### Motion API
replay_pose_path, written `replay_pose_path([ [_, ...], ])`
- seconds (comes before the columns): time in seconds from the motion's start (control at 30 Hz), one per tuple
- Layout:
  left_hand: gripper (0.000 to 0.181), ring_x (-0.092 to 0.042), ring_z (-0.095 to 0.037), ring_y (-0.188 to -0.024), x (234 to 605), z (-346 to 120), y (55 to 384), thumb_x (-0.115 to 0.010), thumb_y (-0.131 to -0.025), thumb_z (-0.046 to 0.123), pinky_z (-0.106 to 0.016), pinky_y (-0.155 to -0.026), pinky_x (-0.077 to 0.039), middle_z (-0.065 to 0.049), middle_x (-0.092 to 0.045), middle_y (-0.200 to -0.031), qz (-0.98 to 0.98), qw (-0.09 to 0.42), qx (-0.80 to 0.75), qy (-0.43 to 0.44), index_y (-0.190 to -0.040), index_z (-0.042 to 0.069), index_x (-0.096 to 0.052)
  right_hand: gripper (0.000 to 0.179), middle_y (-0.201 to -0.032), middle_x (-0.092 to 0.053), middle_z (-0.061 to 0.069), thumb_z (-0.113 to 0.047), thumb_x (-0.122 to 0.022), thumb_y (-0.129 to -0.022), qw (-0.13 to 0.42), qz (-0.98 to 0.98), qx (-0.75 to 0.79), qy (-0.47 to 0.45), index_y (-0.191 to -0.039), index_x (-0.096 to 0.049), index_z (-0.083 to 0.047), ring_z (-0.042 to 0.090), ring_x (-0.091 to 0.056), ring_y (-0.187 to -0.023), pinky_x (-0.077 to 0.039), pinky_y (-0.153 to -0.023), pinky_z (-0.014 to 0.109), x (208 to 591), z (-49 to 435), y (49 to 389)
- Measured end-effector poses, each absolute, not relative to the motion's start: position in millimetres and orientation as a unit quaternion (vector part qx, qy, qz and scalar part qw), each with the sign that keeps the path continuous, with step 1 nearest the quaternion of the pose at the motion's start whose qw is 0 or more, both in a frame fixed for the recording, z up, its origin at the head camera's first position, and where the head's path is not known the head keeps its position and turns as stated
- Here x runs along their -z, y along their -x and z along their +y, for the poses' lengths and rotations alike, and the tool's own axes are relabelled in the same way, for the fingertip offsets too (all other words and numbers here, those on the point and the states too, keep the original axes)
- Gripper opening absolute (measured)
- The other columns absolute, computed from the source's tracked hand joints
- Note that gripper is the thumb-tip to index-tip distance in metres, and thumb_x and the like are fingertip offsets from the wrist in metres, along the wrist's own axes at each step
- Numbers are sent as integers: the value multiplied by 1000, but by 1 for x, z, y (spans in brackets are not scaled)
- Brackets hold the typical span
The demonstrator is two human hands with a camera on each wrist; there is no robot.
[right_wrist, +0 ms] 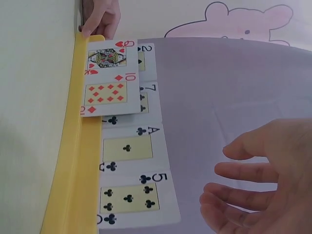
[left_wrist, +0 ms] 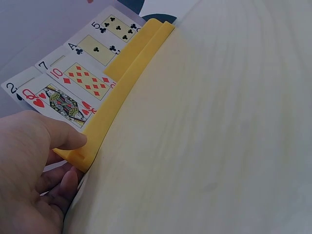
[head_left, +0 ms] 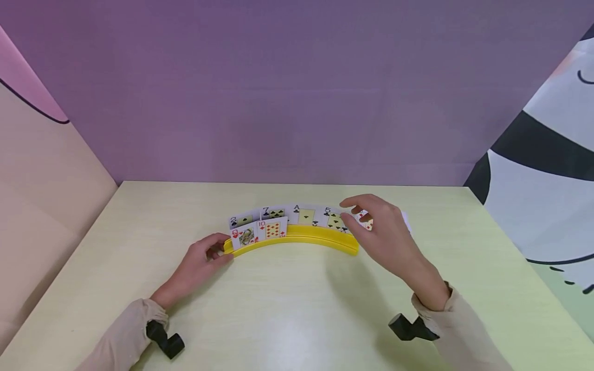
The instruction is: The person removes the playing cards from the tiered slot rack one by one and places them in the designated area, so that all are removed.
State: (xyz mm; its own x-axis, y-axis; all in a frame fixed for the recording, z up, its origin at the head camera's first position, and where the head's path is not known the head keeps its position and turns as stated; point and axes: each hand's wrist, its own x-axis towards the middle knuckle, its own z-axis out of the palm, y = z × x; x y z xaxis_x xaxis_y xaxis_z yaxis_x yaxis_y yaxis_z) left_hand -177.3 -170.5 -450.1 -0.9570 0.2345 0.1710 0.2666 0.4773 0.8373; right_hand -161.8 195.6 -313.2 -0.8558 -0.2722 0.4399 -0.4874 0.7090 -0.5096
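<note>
A curved yellow card holder [head_left: 320, 236] stands on the table with playing cards in two rows. In the back row are a two, a seven of clubs [right_wrist: 145, 100], an ace of clubs [right_wrist: 127, 148] and a five of clubs [right_wrist: 129, 198]. The front row has a queen of hearts [left_wrist: 63, 105] and a ten of diamonds [left_wrist: 87, 82] at the left end. My left hand [head_left: 204, 257] grips the holder's left end, thumb on its front. Above the right end hovers my right hand [head_left: 385, 234], its fingers spread, relaxed and holding nothing.
Behind my right hand, a card with red pips [head_left: 366, 221] and a white card edge [head_left: 406, 221] show partly. The pale wooden table [head_left: 278, 309] meets a purple backdrop [head_left: 297, 103] at the back. A patterned panel [head_left: 547, 154] stands on the right.
</note>
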Motion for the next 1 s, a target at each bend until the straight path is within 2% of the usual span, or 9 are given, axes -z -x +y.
replay_pose_path([
  [0.7,35,-56,-20,-84,446,-168,176,-72,-89,2,-23,-73,-49,-13,-66,-105,-863,21,482,149,-122,-1,-62,16,-111,-67,-1,-17,-62,-97,121,-897,-351,-241,-109,-72,-11,15,-60,-94,-54,-81,36,311,153,169],
  [1.0,34,-56,-20,-83,447,-170,175,-72,-89,4,-23,-72,-49,-12,-66,-106,-859,21,490,150,-122,0,-63,20,-115,-68,2,-17,-62,-97,106,-900,-350,-236,-113,-71,-10,20,-61,-96,-53,-82,38,317,143,174],
])
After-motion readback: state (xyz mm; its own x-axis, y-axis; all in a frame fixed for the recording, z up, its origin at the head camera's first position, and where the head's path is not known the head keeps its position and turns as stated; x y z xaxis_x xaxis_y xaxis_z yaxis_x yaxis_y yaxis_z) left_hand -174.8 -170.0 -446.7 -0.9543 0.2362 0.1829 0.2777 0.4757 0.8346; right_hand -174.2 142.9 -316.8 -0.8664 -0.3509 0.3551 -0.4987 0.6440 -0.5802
